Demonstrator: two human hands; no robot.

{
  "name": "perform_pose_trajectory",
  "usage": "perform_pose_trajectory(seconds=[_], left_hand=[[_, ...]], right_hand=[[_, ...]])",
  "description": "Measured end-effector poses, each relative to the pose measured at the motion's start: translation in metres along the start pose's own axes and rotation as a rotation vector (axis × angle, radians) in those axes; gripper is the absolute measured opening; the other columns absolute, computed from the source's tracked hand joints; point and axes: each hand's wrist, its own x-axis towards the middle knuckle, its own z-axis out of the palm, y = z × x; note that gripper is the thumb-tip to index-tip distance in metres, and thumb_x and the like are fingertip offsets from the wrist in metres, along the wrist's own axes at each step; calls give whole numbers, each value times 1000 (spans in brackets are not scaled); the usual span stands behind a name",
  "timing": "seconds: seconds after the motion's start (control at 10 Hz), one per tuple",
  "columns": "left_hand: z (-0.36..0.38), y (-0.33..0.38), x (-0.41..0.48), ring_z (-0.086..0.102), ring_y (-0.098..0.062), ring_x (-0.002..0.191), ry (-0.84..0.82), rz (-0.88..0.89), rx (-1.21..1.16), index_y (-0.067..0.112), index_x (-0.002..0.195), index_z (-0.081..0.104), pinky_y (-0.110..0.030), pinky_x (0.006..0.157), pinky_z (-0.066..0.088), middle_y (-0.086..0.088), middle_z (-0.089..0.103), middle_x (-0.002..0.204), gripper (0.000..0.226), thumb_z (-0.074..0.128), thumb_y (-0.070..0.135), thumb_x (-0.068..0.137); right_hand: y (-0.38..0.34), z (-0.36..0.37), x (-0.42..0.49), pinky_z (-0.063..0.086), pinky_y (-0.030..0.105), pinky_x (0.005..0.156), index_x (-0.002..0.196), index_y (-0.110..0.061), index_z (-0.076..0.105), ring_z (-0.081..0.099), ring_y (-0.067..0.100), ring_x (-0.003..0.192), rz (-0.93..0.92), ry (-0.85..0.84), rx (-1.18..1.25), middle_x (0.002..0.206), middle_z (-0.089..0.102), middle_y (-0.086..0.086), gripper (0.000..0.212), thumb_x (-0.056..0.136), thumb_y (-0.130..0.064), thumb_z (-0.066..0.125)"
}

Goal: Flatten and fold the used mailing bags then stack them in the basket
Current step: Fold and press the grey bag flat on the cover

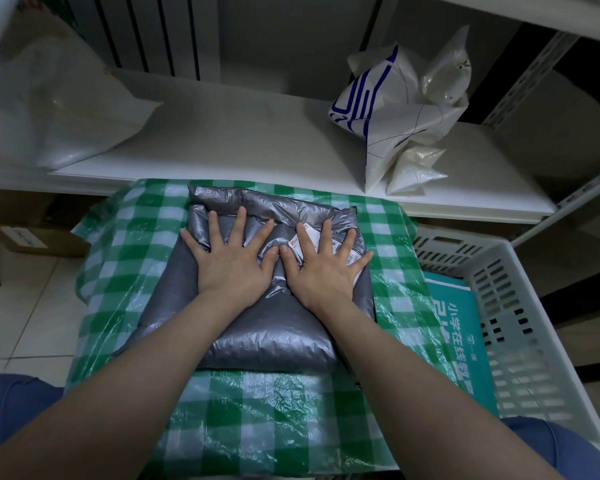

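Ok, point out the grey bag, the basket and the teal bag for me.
grey bag (267, 337), head view, on its puffed near end.
basket (492, 278), head view, on its slotted inner wall.
teal bag (461, 323), head view, on its printed face.

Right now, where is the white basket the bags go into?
In the head view, the white basket sits low on the person's right, beside the green checked cloth and below the white shelf, with a teal bag lying inside.
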Motion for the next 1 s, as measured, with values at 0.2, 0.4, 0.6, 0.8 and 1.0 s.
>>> perform_pose_trajectory(seconds=[0.2,0.4,0.6,0.8,1.0], left_hand=[[0,0,-1,-12,-38,148,8,0,1,56,149,3,-74,106,-10,6,-5,164,58,5,69,92],[0,0,-2,-10,-39,148,13,3,-1,56,149,3,-74,107,-10,6,-3,164,58,5,68,93],[-2,0,-2,-11,-39,148,-13,3,5,55,148,2,-74,106,-10,6,-5,164,57,5,68,93],[-23,2,-3,-17,-36,147,-117,-30,-41,59,147,1,-73,105,-15,8,-9,164,60,3,74,90],[-38,3,-42,-19,-37,147,-92,-15,37,59,146,-3,-73,104,-18,6,-12,163,60,1,75,88]], right_hand=[[0,0,0,-14,74,103,153,-47,6,-21,42,145,-5,5,3,164,-9,1,67,91,-73,6],[0,1,0,-14,74,103,153,-47,6,-21,42,145,-6,7,3,164,-9,1,68,90,-73,5],[0,0,0,-15,74,103,153,-47,6,-22,43,145,1,0,-7,164,-9,1,68,90,-73,5],[1,-16,-3,-17,72,104,151,-47,12,-22,40,145,-14,-81,77,164,-12,0,65,91,-73,12],[8,-25,-39,-19,75,101,150,-48,13,-24,40,144,-19,-69,83,163,-13,-1,65,90,-74,13]])
